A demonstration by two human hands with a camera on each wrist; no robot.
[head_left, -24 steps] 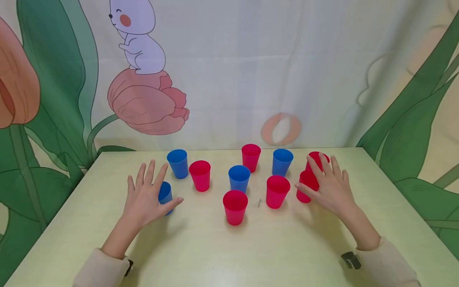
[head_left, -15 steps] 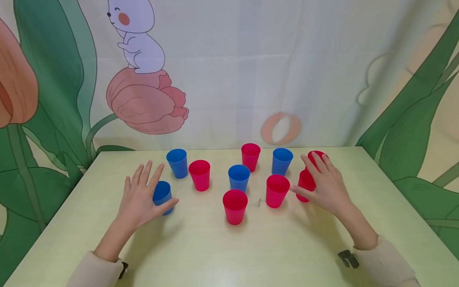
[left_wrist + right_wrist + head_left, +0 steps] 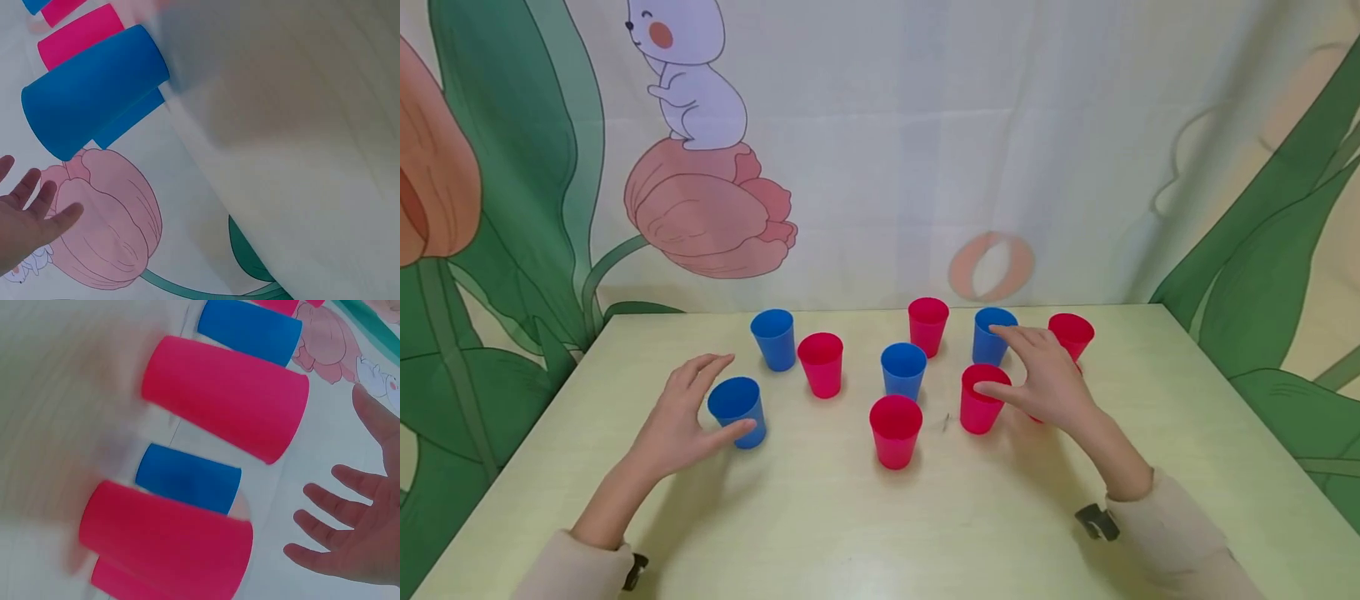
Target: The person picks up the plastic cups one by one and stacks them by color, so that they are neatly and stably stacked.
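Note:
My left hand (image 3: 673, 425) hovers beside the front-left blue cup (image 3: 747, 421), fingers loosely bent and thumb spread in front of it. In the left wrist view, a gap separates that hand (image 3: 31, 215) from the cup (image 3: 94, 94). My right hand (image 3: 1051, 383) hangs above and to the right of a red cup (image 3: 977, 417), its thumb crossing that cup's rim in the head view. Nothing is held in it; the right wrist view shows the hand (image 3: 362, 519) apart from the cups. Another red cup is mostly hidden behind the right hand.
Other upright cups stand about the pale table (image 3: 850, 533): a front-middle red cup (image 3: 895, 437), a blue cup (image 3: 903, 371) behind it, and at the back blue (image 3: 773, 342), red (image 3: 928, 325), blue (image 3: 988, 346) and red (image 3: 1070, 332) ones. A printed curtain (image 3: 865, 167) hangs behind.
My right hand has moved left, from the right-hand red cups toward the red cup nearer the middle. The left hand has shifted left and turned, uncovering more of the blue cup. The cups stay put.

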